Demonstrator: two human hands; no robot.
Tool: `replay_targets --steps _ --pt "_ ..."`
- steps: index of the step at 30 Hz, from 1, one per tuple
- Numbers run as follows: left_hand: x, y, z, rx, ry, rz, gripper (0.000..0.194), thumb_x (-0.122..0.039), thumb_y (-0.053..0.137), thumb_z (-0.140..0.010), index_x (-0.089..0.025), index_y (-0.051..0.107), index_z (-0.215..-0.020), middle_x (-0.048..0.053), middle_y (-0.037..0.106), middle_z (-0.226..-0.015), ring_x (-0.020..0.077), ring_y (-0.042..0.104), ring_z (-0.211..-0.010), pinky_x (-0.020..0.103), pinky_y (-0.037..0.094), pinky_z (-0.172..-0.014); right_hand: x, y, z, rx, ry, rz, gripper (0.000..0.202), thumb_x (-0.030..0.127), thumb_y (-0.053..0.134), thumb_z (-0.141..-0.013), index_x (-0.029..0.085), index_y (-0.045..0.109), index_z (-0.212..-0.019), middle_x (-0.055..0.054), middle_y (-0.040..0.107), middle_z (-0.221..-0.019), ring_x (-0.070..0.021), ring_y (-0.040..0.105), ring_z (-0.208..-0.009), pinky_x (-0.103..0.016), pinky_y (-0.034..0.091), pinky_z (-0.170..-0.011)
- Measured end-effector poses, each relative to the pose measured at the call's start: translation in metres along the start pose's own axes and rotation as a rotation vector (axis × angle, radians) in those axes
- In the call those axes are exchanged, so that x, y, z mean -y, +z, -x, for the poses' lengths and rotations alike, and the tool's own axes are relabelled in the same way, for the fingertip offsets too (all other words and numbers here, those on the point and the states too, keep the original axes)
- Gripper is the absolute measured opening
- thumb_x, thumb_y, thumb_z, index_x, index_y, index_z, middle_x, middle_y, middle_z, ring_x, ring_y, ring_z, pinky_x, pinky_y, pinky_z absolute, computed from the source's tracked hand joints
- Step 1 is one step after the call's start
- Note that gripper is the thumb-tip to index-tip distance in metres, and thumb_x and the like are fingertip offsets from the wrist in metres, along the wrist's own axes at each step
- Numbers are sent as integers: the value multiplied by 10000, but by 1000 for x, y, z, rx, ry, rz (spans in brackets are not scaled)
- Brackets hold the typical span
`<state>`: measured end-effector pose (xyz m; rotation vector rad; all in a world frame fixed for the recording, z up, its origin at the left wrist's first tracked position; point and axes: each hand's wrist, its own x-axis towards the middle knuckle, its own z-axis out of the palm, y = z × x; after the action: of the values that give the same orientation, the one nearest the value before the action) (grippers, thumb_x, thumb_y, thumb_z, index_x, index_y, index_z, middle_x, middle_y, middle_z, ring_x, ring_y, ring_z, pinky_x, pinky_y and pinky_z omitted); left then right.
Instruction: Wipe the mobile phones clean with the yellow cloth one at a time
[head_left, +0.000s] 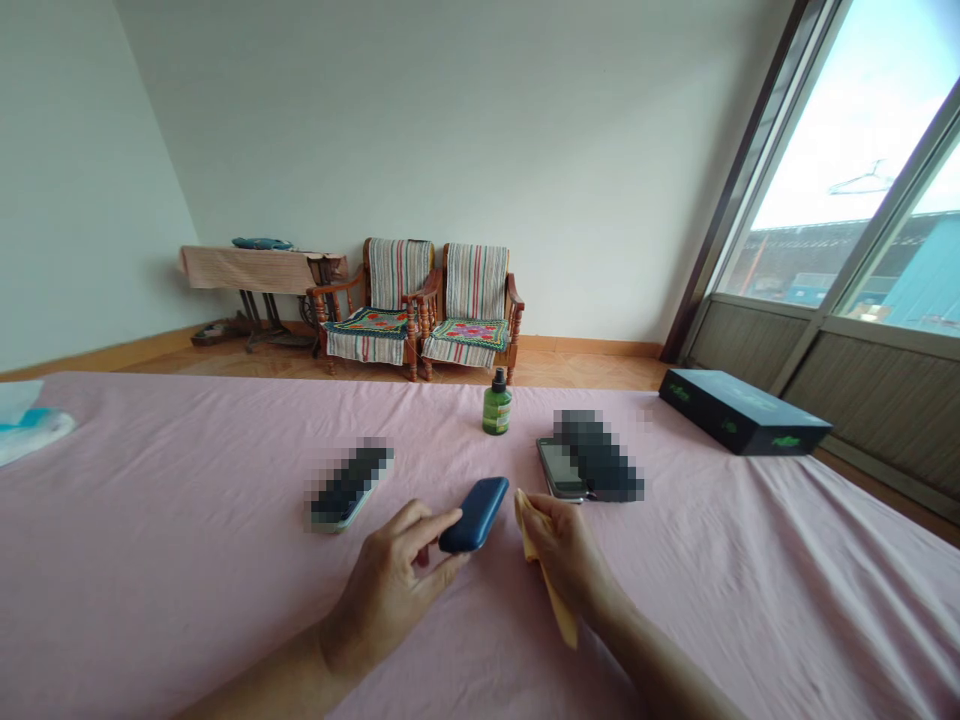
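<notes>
Between the fingers and thumb of my left hand [397, 575] is a dark blue, rounded, flat device [475, 514], tilted above the pink sheet; its exact kind I cannot tell. My right hand [566, 550] pinches a yellow cloth [559, 605], whose loose end hangs down below the palm. A small gap separates the cloth from the blue device. Beyond them stands a green spray bottle [496, 408] with a black top. A phone [561, 470] lies past my right hand, beside a dark blurred-out item [600, 458]. Left of my left hand lies another phone-like device [351, 488], partly blurred out.
A pink sheet [187, 520] covers the surface before me. At its far right edge sits a black box [742, 412]; a white and blue packet [34, 425] is at far left. Two wooden chairs [379, 330] and a cloth-covered table [251, 270] stand by the wall.
</notes>
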<state>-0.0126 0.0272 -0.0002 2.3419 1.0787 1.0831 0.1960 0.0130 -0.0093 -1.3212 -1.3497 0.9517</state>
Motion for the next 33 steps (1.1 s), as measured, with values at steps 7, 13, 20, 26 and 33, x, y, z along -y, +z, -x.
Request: replay_targets --steps 7,13,20,26,33 --pt "-13 -4 1 51 111 -51 142 -134 511 -843 -179 635 -791 11 545 -772 138 571 -697 221 452 -664 6 4 3 -60 -134 -77 366 472 488 -891 140 578 -765 20 443 -626 -99 399 -552 -192 316 -465" --pt "-9 1 4 129 93 -81 159 -112 492 -846 -183 634 -860 4 534 -751 125 555 -634 208 423 -598 2 4 0 -114 -168 -106 353 432 522 -886 127 648 -1011 7 486 -682 -102 387 -576 -194 336 -483" --pt "-11 0 5 170 58 -108 146 -106 479 -852 -179 598 -807 13 560 -768 144 566 -685 225 436 -659 -6 10 6 -25 -205 78 357 353 434 -934 152 609 -1172 37 438 -614 -90 379 -519 -181 341 -472" --pt "-9 2 4 165 -18 -48 167 -121 476 -876 -181 598 -779 6 561 -753 144 575 -693 217 420 -635 2 30 24 145 -327 184 306 265 391 -944 144 634 -1086 36 425 -602 -75 410 -504 -147 346 -461" --pt "-5 1 3 173 -58 -14 168 -139 490 -875 -178 605 -759 3 556 -743 140 573 -681 213 407 -613 7 21 21 209 -425 371 349 169 383 -912 161 617 -1170 3 568 -702 -96 517 -578 -170 416 -567"
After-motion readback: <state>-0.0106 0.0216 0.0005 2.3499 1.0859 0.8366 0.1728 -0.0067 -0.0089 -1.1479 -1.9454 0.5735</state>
